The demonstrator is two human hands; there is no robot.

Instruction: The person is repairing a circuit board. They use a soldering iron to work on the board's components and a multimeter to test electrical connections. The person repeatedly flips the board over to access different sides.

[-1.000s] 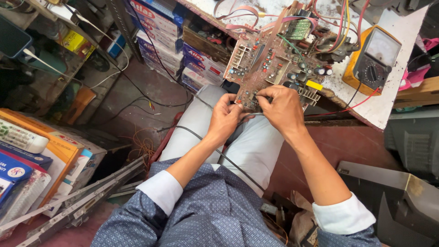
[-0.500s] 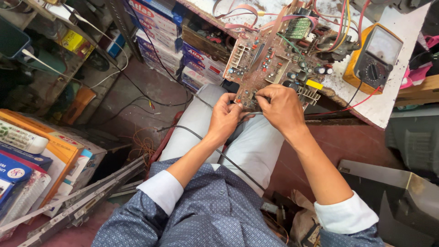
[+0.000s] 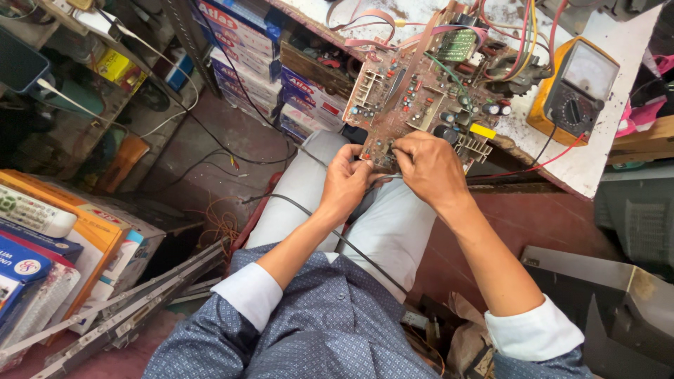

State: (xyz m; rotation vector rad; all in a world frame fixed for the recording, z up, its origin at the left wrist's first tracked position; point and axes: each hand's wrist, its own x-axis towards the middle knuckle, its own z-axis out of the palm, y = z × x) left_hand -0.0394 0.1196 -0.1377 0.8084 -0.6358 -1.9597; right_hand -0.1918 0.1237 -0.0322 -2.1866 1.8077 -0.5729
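Both forearms reach forward from rolled-back white cuffs over the person's lap, wrists bent slightly inward so the hands meet at the near edge of a brown circuit board (image 3: 421, 98). The left hand (image 3: 344, 184) is curled, its fingers and thumb pinched on the board's lower corner. The right hand (image 3: 430, 168) is arched knuckles-up, its fingertips closed down on the same near edge just beside the left; whether it grips something small there cannot be told. The board is flat and roughly rectangular, studded with dark cylindrical capacitors, a white connector block, a small green daughter board and a yellow part; it lies tilted, its far part over the front edge of the workbench (image 3: 583, 168), its near corner hanging out past that edge above the knees. Pink, red and yellow wires loop off its far side. A boxy yellow multimeter (image 3: 572, 91) with a round dial sits on the scuffed white benchtop near its right front corner. A thin black cable (image 3: 351, 245) runs across the pale trousers.
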